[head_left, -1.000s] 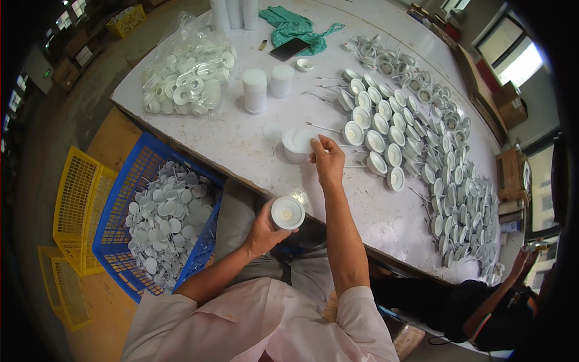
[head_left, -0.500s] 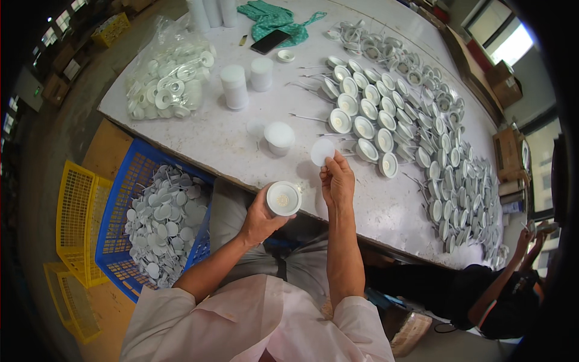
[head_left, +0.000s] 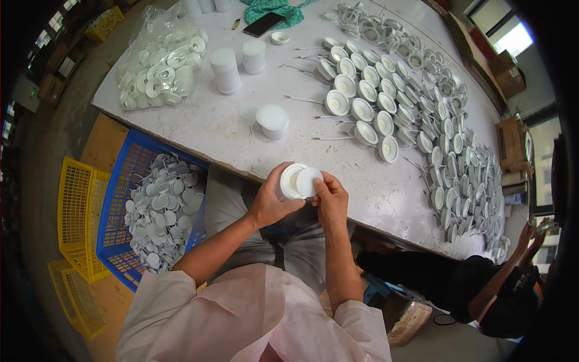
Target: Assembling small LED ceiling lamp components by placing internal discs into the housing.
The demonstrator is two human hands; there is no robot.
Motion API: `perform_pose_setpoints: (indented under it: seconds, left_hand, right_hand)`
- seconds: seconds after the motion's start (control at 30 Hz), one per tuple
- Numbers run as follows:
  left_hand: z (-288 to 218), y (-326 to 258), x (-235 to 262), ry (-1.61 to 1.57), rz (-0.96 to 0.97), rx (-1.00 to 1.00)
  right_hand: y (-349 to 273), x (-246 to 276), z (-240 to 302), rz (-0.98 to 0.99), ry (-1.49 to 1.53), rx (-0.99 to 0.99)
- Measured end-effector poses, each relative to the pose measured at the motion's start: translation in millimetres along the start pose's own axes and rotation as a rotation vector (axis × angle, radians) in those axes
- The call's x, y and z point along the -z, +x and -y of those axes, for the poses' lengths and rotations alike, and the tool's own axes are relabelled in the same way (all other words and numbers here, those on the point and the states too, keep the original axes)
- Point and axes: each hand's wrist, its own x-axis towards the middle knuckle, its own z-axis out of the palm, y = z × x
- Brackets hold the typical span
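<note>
Over my lap by the table edge, my left hand [head_left: 269,198] is wrapped round a white round downlight housing [head_left: 287,181], its open face turned up with small yellowish LED dots inside. A thin white diffuser disc [head_left: 309,181] is pinched between the thumb and fingers of my right hand [head_left: 333,202]. The disc overlaps the right part of the housing's face and appears tilted; whether it touches the rim I cannot tell. Beyond my hands stands a short stack of white discs [head_left: 272,120], with two more stacks, one taller [head_left: 225,72] and one shorter [head_left: 254,57], farther back.
Many downlights [head_left: 363,110] with wires cover the table's right side. A clear bag of white rings [head_left: 160,78], a phone [head_left: 264,24] and a green cloth [head_left: 289,15] lie farther back. Left are a blue basket [head_left: 114,241] of round grey-white parts and yellow crates [head_left: 75,211]. Another person [head_left: 506,301] is at right.
My right hand has brought the disc down and left, from above the table onto the housing's face. My left hand has moved the housing slightly up and right.
</note>
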Motion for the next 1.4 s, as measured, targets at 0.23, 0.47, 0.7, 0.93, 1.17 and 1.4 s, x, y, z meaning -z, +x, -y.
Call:
perform_pose_setpoints:
  seconds: [0.23,0.47,0.7,0.93,1.17,1.4]
  left_hand:
    - [-7.9,1.5,-16.5,0.151,-0.134,0.0]
    - [0.1,-1.0,-14.0,0.236,-0.186,-0.039]
    - [1.9,-3.1,-13.4,0.233,-0.198,-0.052]
    - [1.6,-5.8,-12.3,0.273,-0.201,-0.056]
    - [3.8,-5.5,-14.0,0.228,-0.198,-0.02]
    - [0.6,-31.1,28.7,0.252,-0.39,-0.059]
  right_hand:
    - [-8.5,-7.0,-0.4,0.007,-0.186,0.057]
    - [-8.7,-11.8,-1.6,0.002,-0.216,0.043]
    - [-9.2,-13.2,-4.3,0.023,-0.199,0.064]
    - [-5.6,-13.0,-14.2,0.075,-0.09,0.069]
    - [-8.7,-9.8,-14.8,0.062,-0.096,0.074]
    - [-32.3,-13.5,2.6,0.075,-0.263,0.25]
